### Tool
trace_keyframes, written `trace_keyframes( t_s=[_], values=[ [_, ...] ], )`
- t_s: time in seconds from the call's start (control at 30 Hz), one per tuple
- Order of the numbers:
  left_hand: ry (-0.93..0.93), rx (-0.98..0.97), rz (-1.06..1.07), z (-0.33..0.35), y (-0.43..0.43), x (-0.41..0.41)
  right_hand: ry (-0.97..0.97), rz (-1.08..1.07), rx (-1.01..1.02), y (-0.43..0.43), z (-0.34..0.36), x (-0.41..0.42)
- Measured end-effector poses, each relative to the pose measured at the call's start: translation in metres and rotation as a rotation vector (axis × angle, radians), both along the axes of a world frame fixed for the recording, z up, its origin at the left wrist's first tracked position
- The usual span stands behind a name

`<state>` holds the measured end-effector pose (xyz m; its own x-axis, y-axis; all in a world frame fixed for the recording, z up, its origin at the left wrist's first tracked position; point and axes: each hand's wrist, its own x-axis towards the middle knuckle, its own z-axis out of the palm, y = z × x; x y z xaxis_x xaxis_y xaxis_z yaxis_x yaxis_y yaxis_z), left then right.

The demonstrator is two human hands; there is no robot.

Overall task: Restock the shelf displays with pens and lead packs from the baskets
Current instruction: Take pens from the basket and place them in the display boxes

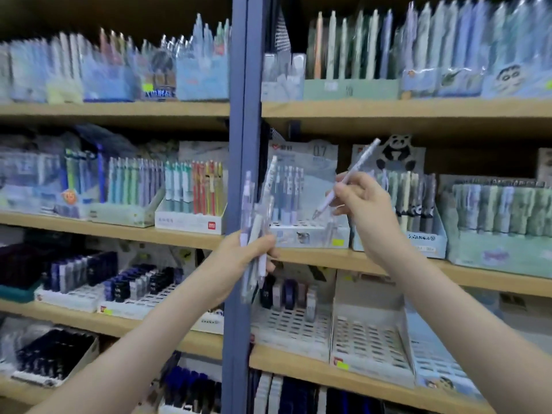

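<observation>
Plastic, pale lilac and wrapped in clear sleeves, the bundle of pens (254, 216) stands upright in the left hand (239, 261), whose fingers are curled round the lower barrels, just in front of the blue upright (239, 130). The pens look light and stiff. Their sleeves are probably slick, though, so a loose fist could let one slide out, and a low, firm grip seems right.

Further in, the right hand (363, 206) pinches a single pen (358, 164) near its middle between thumb and fingertips. Its tip slants down to the left and its cap end points up to the right. A mid-barrel hold should give good aim, whereas one nearer the top would let the point wander.

Beyond the tip, the display box (307, 237) sits on the wooden shelf (322, 258), with a few pens standing at its back and open holes in front. I'd guess this pen is meant for one of those holes. No basket is in sight.
</observation>
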<state>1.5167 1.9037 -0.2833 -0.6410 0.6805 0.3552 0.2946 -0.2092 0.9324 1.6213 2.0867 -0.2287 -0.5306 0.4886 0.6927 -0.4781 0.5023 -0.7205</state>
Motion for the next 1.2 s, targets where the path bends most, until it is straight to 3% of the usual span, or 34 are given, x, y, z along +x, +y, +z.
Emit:
trace_keyframes(
  t_s=[0.27, 0.63, 0.97, 1.07, 1.13, 1.2],
  values=[
    [-0.05, 0.097, 0.024, 0.008, 0.007, -0.028, -0.207, -0.141, 0.139, 0.012, 0.018, -0.05],
    [-0.055, 0.111, -0.015, -0.005, 0.018, -0.04, -0.502, -0.172, 0.339, 0.008, 0.007, -0.073],
    [-0.068, 0.136, -0.017, -0.009, 0.016, -0.033, -0.508, -0.279, 0.367, 0.001, 0.0, -0.071],
    [-0.051, 0.118, -0.054, -0.008, 0.016, -0.026, -0.374, -0.368, 0.423, -0.013, -0.002, -0.057],
    [-0.035, 0.11, -0.086, -0.008, 0.017, -0.021, -0.28, -0.266, 0.364, -0.03, -0.007, -0.043],
    [-0.029, 0.119, -0.121, -0.008, 0.019, -0.016, -0.332, -0.052, 0.261, -0.047, -0.015, -0.033]
  ],
)
